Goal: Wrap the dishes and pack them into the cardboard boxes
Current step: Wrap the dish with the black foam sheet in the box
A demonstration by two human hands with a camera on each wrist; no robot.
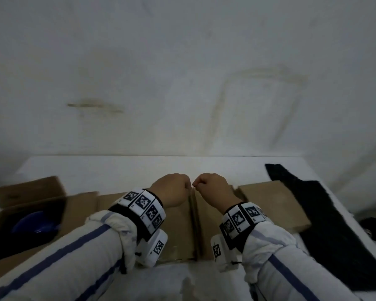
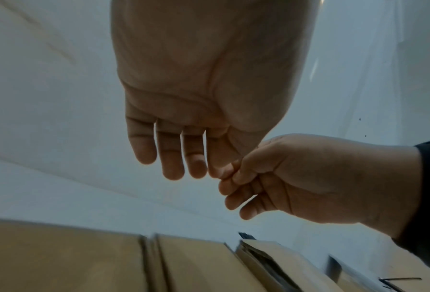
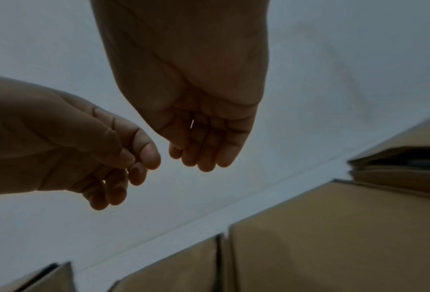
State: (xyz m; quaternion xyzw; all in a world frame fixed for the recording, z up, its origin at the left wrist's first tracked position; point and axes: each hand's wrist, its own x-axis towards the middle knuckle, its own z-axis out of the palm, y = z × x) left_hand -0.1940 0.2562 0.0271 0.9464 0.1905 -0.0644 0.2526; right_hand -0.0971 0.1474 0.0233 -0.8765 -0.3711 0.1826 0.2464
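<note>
Left hand (image 1: 172, 190) and right hand (image 1: 213, 189) hover loosely curled, grasping nothing, over the closed box (image 1: 182, 224). Judged: sealing step; next needs tape.

Stained white wall (image 1: 182, 72) behind white table (image 1: 117, 168) w/ black cloth (image 1: 326, 224) at right.

Both my arms are reaching forward side by side, wrists angled down a bit. My left hand (image 1: 172, 190) and right hand (image 1: 213, 189) are almost knuckle to knuckle out front. From the wrist cams, the fingers (image 2: 170, 158) on both just hang loosely curled, nothing in either one. The fingertips look near each other; can't tell if they touch.
</note>
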